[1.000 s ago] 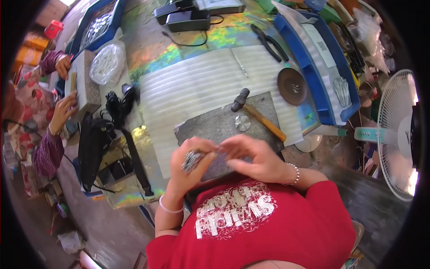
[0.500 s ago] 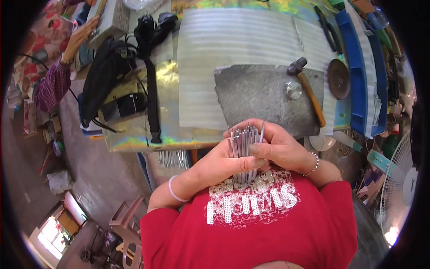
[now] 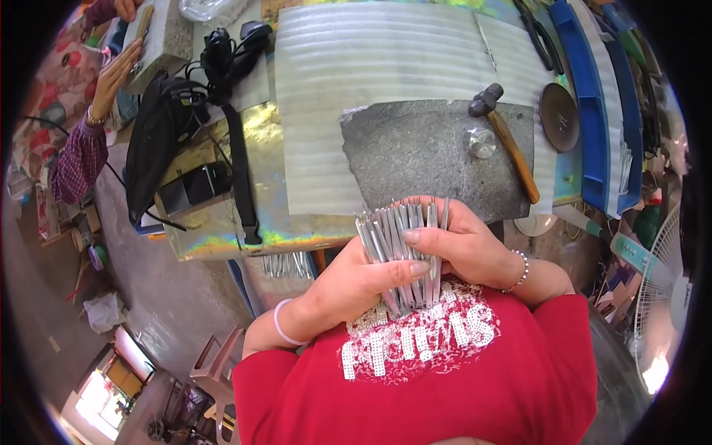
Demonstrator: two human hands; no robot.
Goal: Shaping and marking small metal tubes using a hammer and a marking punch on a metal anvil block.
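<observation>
A fanned bundle of slim grey metal punches (image 3: 400,237), several with narrowed tips, stands upright in front of my red shirt. My left hand (image 3: 371,276) wraps the bundle from the left, thumb laid across the rods. From the right, my right hand (image 3: 463,245) closes on the same bundle, its thumb pressing near the upper part. One rod sticks up apart between my right fingers. Just beyond my hands lies a dark grey slab (image 3: 423,152). On it rest a wooden-handled hammer (image 3: 512,152) and a small shiny round metal piece (image 3: 481,142).
White foam sheet (image 3: 319,89) covers much of the table. A brown disc (image 3: 558,117), black-handled pliers (image 3: 540,37) and blue trays (image 3: 591,111) are at right. At left lie a black bag (image 3: 159,141) and strap. A co-worker's hand (image 3: 115,74) touches a block. A fan (image 3: 660,297) stands right.
The bundle of punches has spread wider into a fan, leaning left at its top. Both my hands still grip it. The view has shifted slightly.
</observation>
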